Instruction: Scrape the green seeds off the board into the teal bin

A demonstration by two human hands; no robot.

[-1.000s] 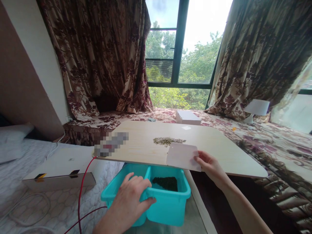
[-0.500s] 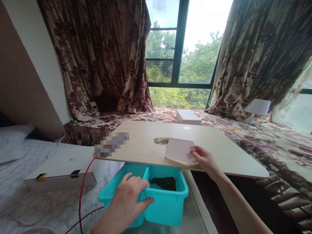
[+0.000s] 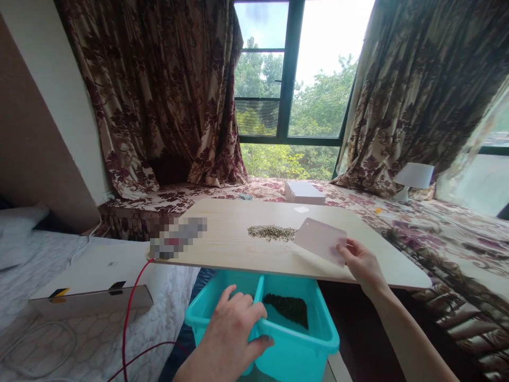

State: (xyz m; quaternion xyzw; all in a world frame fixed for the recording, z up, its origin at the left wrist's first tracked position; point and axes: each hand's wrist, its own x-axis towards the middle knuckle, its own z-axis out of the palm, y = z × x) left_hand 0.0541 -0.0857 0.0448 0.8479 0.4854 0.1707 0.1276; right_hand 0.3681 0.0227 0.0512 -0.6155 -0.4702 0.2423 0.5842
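Observation:
My left hand (image 3: 234, 329) grips the front rim of a turquoise divided bin (image 3: 302, 345) where the divider meets it. Dark green granules (image 3: 289, 309) lie in the bin's right compartment; my hand partly hides the left one. In my right hand (image 3: 360, 262) is a thin whitish plastic sheet (image 3: 320, 240), pinched at its right edge and tilted above the board. Beside the sheet's left edge, a spread of small greenish-brown grains (image 3: 270, 232) rests on the pale wooden tabletop (image 3: 222, 252). The bin sits below the tabletop's near edge.
A pixelated object (image 3: 178, 237) with a red cable (image 3: 129, 318) lies on the tabletop's left end. A white box (image 3: 93, 276) rests on the bed at left. Behind the tabletop are another white box (image 3: 305, 193) and a lamp (image 3: 413, 178). A small white piece (image 3: 301, 210) lies near the back edge.
My right hand has moved right with the sheet, which is turned now and uncovers more of the grains. The bin, with my left hand on it, has shifted right in view.

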